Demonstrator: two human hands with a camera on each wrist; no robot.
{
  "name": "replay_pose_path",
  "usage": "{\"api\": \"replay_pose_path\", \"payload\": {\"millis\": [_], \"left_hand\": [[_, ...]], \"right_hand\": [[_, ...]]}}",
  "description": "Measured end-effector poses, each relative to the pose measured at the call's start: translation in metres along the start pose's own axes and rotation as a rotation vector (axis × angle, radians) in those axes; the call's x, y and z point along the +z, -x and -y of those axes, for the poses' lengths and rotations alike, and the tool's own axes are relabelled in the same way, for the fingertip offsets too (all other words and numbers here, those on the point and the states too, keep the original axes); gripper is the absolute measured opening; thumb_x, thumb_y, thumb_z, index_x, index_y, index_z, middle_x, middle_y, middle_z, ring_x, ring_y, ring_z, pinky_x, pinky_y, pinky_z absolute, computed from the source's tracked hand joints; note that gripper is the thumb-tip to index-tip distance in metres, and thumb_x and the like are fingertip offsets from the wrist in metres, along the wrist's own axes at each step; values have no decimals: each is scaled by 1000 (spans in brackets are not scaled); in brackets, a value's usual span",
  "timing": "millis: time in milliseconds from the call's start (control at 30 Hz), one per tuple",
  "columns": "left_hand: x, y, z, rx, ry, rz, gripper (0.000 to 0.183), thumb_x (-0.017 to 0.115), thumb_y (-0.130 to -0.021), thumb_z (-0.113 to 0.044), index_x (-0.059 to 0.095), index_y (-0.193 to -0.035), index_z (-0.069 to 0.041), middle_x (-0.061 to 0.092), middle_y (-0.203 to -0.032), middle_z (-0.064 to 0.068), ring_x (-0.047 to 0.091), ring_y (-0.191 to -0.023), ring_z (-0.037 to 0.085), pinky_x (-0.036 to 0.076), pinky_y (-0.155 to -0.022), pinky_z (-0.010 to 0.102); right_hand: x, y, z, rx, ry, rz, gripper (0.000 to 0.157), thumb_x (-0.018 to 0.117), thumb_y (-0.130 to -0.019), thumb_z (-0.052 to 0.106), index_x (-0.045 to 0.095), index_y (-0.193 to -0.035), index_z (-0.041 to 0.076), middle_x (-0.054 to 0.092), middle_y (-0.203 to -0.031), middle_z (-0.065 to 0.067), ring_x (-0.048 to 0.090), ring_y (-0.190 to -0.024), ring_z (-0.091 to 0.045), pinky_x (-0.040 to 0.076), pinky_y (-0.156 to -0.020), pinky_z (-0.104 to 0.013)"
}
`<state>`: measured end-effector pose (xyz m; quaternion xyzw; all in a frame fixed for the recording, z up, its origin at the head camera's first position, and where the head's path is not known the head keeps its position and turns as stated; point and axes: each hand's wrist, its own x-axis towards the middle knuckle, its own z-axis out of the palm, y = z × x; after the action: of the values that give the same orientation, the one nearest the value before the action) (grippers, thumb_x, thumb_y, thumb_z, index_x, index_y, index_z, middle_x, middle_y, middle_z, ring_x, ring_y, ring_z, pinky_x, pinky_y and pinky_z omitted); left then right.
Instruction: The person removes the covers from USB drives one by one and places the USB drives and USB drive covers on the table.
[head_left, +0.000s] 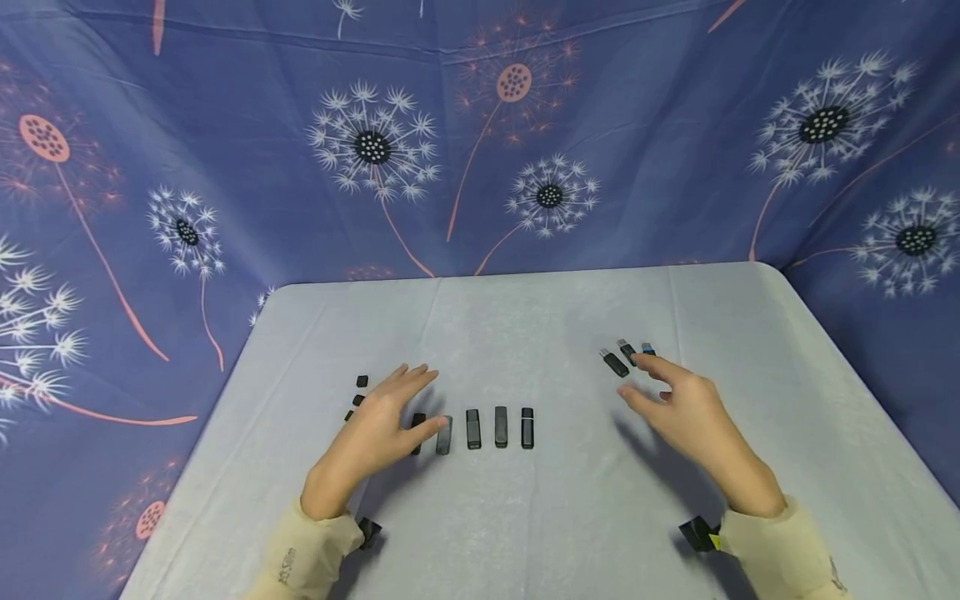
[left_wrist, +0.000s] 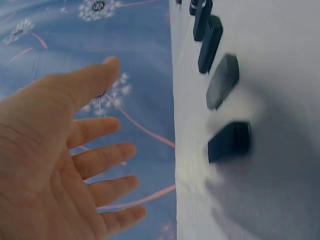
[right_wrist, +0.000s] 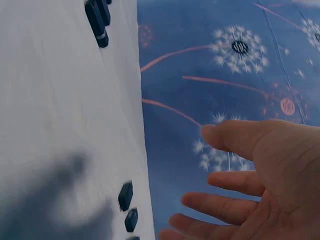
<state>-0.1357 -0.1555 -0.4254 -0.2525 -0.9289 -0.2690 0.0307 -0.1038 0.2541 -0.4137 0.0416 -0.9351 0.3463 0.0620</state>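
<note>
My left hand [head_left: 378,427] hovers over the left of the table with fingers spread, holding nothing. Under its thumb lie a grey USB stick [head_left: 444,437] and a black one [head_left: 417,433], partly covered. They belong to a row of several capped sticks, with a dark USB stick [head_left: 501,427] among them and a banded black stick [head_left: 528,428] at the right end. Small black caps [head_left: 362,381] lie beyond the left hand. My right hand [head_left: 688,410], empty too, floats near three uncapped USB sticks [head_left: 615,363] with bare metal plugs; its fingers partly hide the blue-plugged one [head_left: 648,348].
A pale cloth covers the table [head_left: 570,517]. Behind it hangs a blue curtain [head_left: 465,167] with a dandelion print. Black wrist devices [head_left: 699,534] show at both cuffs, near the table surface.
</note>
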Motion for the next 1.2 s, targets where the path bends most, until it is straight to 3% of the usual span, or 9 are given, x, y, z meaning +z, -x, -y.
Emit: {"api": "replay_pose_path", "payload": {"millis": [167, 367, 467, 600, 867, 1200], "left_hand": [[11, -6, -10, 34, -38, 9, 78, 77, -88, -55, 53, -151, -14, 52, -154, 16, 40, -147, 43, 36, -115, 67], [22, -12, -23, 21, -98, 107, 90, 63, -88, -74, 46, -157, -20, 46, -160, 13, 35, -151, 42, 31, -116, 70], [29, -14, -27, 19, -119, 156, 92, 57, -88, -79, 43, -159, -21, 41, -163, 13, 33, -152, 42, 36, -114, 67], [37, -18, -31, 27, -125, 185, 92, 52, -89, -81, 42, -159, -23, 42, -162, 11, 36, -151, 41, 42, -110, 65], [48, -34, -42, 118, -174, 209, 86, 51, -92, -77, 48, -156, -20, 54, -152, 9, 50, -140, 33, 48, -104, 60], [61, -53, -51, 165, -220, 257, 66, 54, -99, -58, 53, -151, -17, 60, -146, 7, 58, -133, 29, 51, -101, 56]], "right_hand": [[10, 1, 11, -30, 61, 118, 72, 74, -95, 44, 50, -150, 4, 51, -151, -27, 51, -133, -54, 46, -102, -68], [28, 6, 22, -108, 146, 201, 90, 78, -86, 57, 47, -153, 5, 43, -157, -26, 34, -145, -55, 34, -111, -73], [36, 8, 27, -126, 189, 230, 97, 78, -82, 64, 48, -152, 4, 43, -157, -27, 36, -144, -55, 36, -110, -72], [48, 9, 35, -155, 214, 261, 100, 80, -80, 63, 49, -151, 0, 49, -152, -26, 47, -137, -51, 44, -106, -65], [66, 5, 50, -187, 282, 328, 91, 81, -80, 61, 59, -139, -4, 59, -140, -22, 60, -124, -42, 54, -97, -57], [91, -3, 60, -111, 231, 294, 53, 85, -84, 37, 70, -113, -5, 67, -110, -16, 67, -97, -28, 58, -85, -45]]}}
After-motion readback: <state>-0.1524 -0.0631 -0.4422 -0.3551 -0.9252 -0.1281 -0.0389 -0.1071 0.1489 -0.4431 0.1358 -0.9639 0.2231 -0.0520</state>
